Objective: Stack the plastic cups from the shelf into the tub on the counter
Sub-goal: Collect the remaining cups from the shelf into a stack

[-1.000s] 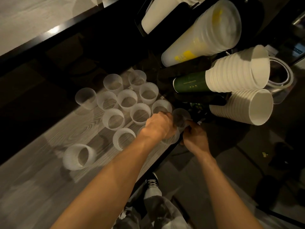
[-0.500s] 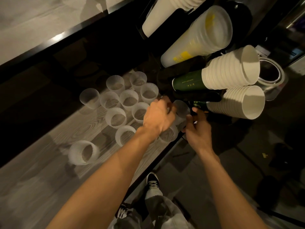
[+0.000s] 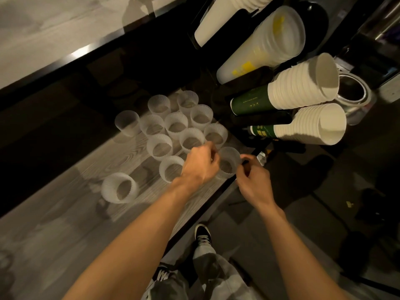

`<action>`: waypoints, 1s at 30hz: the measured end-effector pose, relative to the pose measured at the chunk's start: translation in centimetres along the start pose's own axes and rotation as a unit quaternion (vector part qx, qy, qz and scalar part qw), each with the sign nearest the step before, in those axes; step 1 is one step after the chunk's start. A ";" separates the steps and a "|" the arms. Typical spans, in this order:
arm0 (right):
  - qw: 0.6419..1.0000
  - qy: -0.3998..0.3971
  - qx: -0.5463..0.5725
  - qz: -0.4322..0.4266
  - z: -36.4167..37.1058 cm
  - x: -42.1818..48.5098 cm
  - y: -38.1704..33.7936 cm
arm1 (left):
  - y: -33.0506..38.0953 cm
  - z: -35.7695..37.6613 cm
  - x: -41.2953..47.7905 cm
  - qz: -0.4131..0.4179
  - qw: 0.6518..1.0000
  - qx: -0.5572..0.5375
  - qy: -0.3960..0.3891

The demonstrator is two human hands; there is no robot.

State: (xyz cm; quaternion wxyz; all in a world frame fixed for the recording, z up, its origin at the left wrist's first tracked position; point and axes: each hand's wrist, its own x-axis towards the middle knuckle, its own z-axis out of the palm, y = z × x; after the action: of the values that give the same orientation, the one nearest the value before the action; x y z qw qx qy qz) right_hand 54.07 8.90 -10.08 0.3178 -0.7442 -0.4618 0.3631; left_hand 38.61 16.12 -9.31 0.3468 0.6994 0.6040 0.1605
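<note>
Several translucent ribbed plastic cups (image 3: 176,125) stand upright in a cluster on a grey wood-grain surface (image 3: 65,224). One smooth frosted cup (image 3: 228,162) stands at the surface's right edge between my hands. My left hand (image 3: 200,163) curls against its left side, fingers touching the rim. My right hand (image 3: 253,180) is at its right side, thumb and forefinger pinched at the rim. Another ribbed cup (image 3: 120,188) sits apart at the lower left, and a smooth cup (image 3: 127,123) at the far left. No tub can be made out.
Tall stacks of cups lie tilted at the upper right: a frosted stack with yellow print (image 3: 266,44), two white-and-green paper stacks (image 3: 298,89) (image 3: 313,124) and a white stack (image 3: 220,20). A tape roll (image 3: 355,94) lies behind them. A dark floor and my shoe (image 3: 202,234) are below.
The smooth frosted cup now shows between my hands at the surface's edge. My left hand has shifted left off it and my right hand has drawn back slightly to its right side.
</note>
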 end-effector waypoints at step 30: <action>0.997 0.044 0.009 -0.062 -0.2 5.4 -5.4 | 0.9 -2.2 3.4 0.043 0.975 -0.116 0.183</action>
State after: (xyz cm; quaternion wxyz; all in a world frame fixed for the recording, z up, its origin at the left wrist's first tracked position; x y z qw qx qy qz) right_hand 53.47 15.87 -6.94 0.3660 -0.7267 -0.4892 0.3141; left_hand 38.55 19.99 -7.80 0.3022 0.6383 0.6038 0.3697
